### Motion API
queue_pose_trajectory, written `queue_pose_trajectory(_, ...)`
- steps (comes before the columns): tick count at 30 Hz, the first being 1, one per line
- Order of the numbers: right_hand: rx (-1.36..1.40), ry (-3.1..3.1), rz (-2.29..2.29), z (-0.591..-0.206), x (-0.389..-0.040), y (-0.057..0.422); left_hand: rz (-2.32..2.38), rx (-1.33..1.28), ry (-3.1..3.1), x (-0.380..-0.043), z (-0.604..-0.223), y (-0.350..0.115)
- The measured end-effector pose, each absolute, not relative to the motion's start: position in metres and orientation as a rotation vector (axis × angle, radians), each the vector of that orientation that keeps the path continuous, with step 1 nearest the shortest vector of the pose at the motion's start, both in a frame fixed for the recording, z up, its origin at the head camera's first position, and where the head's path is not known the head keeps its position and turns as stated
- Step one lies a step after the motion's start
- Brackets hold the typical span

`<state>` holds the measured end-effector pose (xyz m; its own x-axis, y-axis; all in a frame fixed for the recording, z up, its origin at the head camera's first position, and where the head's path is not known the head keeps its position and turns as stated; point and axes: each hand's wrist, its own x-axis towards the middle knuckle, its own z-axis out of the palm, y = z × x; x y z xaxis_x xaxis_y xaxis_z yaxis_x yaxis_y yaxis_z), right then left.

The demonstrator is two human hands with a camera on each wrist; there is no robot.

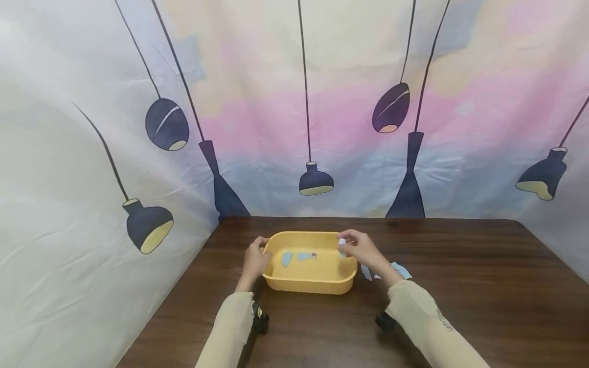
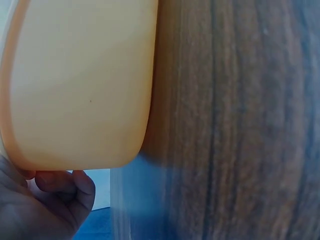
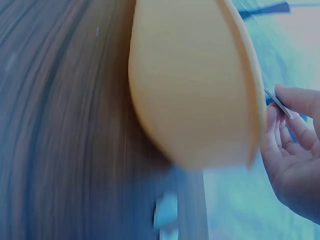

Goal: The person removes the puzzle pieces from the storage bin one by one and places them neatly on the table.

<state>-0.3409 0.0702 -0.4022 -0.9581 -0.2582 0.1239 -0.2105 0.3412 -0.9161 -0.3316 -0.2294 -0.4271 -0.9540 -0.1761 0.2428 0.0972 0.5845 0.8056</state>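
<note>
A yellow plastic basin (image 1: 303,287) stands on the table, and two flat, irregular light-blue pieces lie in it, one piece (image 1: 287,259) to the left and another piece (image 1: 307,256) with a small red mark beside it. My left hand (image 1: 255,259) grips the basin's left rim, its fingers curled against the outside wall in the left wrist view. Over the right end of the basin, my right hand (image 1: 363,249) pinches a thin light-blue piece (image 1: 342,247) between thumb and fingers. In the right wrist view this thin piece (image 3: 279,103) shows nearly edge-on, just beyond the rim.
More light-blue pieces (image 1: 401,270) lie on the dark wooden table (image 1: 483,286) to the right of the basin, partly hidden by the right forearm. Behind the table hangs a cloth (image 1: 276,122) printed with lamps.
</note>
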Motion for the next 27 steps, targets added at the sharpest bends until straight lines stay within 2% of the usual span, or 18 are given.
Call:
queue_pose_trajectory(15, -0.214, 2.653, -1.583, -0.429, -0.322, 0.189, -1.285, 0.067, -2.524, -0.331, -0.427, -0.230)
queue_pose_trajectory(27, -0.059, 2.633, -1.425, -0.441, -0.320, 0.228, -1.317, 0.063, -2.515, -0.329, -0.428, -0.229)
